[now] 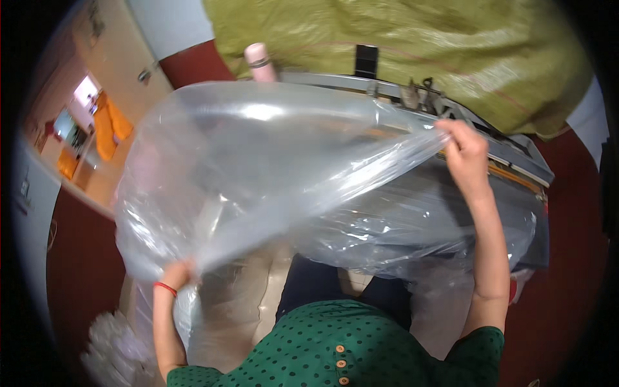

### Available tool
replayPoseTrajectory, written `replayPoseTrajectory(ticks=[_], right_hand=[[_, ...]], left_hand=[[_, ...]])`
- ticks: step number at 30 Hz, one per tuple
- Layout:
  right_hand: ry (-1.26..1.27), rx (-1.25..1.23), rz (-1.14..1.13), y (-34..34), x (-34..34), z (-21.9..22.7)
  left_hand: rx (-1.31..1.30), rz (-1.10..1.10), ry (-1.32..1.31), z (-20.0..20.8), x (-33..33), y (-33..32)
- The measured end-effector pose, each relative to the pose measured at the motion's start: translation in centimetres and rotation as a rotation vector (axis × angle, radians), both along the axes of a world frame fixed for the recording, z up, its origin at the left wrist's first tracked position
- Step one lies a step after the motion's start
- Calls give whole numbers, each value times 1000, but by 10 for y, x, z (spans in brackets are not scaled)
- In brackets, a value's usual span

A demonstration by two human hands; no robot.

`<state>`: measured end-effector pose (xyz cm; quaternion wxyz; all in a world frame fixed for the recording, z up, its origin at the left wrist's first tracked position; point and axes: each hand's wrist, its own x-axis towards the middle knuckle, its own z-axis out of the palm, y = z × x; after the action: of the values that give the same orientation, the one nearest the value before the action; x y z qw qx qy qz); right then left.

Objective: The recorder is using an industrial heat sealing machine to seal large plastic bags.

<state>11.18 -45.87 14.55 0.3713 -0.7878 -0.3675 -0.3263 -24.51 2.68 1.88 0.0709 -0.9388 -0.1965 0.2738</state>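
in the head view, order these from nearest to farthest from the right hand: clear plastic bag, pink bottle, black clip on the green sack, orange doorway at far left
1. clear plastic bag: gripped in the right hand at its edge.
2. black clip: up and to the left, on the green sack.
3. pink bottle: farther left, behind the bag's top.
4. orange doorway: far left edge.
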Motion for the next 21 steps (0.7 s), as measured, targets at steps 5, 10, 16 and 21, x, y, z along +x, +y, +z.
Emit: replayPoseTrajectory(ticks=[5,10,16,21], right_hand=[[91,-81,119,-49,-41,-31],[106,-122,-18,-86,-73,-49],[65,-276,-117,-118,-107,-70],[202,-183,-205,-156,-122,-95]], left_hand=[[-614,-231,-221,45,86,-89],[-821,-812,-849,118,230,-222],[-1017,-792,-408,46,363,-324],[-1423,-720,-412,8,397,-348]])
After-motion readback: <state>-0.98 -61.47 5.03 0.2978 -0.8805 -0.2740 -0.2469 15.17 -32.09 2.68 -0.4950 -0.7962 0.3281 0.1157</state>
